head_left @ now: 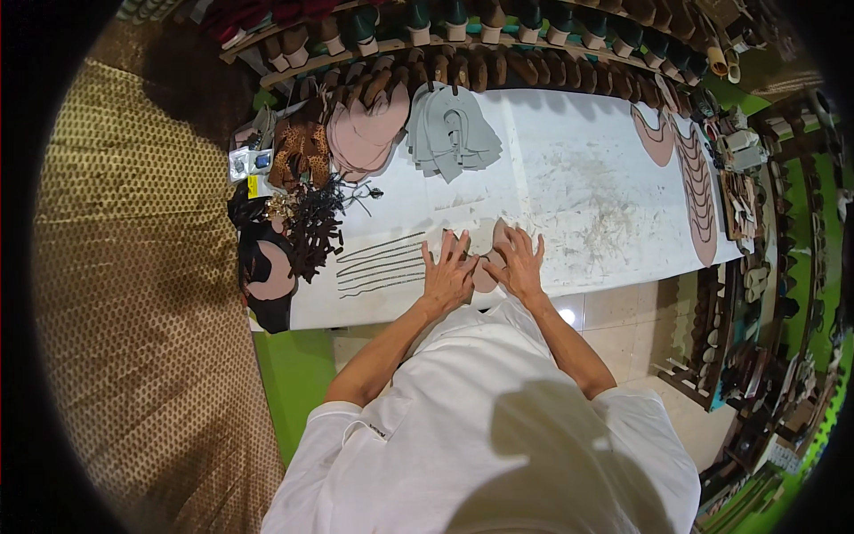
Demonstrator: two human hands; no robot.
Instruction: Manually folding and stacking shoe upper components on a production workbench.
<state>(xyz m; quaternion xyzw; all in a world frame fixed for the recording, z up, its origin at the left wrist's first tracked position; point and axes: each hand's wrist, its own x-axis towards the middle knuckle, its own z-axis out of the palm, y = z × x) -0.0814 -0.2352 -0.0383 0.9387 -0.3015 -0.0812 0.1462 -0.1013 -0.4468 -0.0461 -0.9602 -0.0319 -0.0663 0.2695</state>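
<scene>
A small flat pinkish-beige piece (485,279), which looks like a cut shoe part, lies near the table's front edge between my hands. My right hand (520,265) rests over its right side with the fingers spread, covering much of it. Beside its left edge is my left hand (447,274), fingers apart and pointing away from me; a darker strip shows partly beneath them. Several thin dark cords (381,264) lie in roughly parallel rows just left of that hand. What lies directly under both palms is hidden.
Grey cut pieces (452,133) and pink pieces (365,133) are stacked at the back. Dark straps (316,222) heap up at the left. Overlapping pink curved pieces (698,200) line the white table's (578,196) right end. Shelves of shoe forms (489,31) stand behind.
</scene>
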